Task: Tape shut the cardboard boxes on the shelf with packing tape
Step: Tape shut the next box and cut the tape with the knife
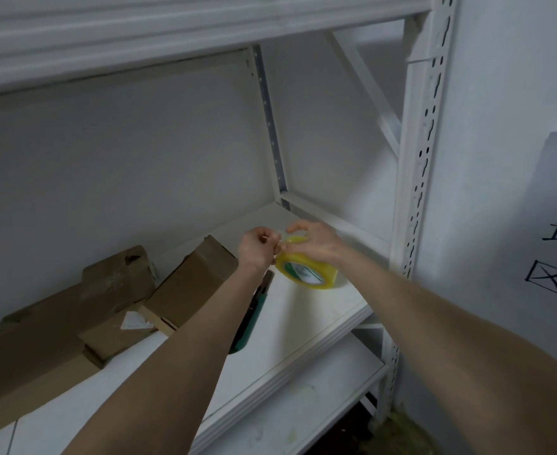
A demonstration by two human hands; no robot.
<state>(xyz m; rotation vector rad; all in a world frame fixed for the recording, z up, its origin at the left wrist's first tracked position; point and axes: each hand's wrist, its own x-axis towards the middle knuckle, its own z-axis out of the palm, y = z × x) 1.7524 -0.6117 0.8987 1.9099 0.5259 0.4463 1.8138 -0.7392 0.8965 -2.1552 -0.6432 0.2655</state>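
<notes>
White metal shelf [303, 326] against a grey wall; cardboard boxes [185, 287] piled at its left. Right hand [316, 241] grips the yellow tape roll [306, 269] above the shelf board; left hand [257, 246] pinches the tape's end.

Both your bare forearms reach forward, hands meeting. Your left hand [256, 246] is fisted, thumb and forefinger pinched together. Your right hand [314, 242] arches, fingers curled downward, touching the left.
</notes>
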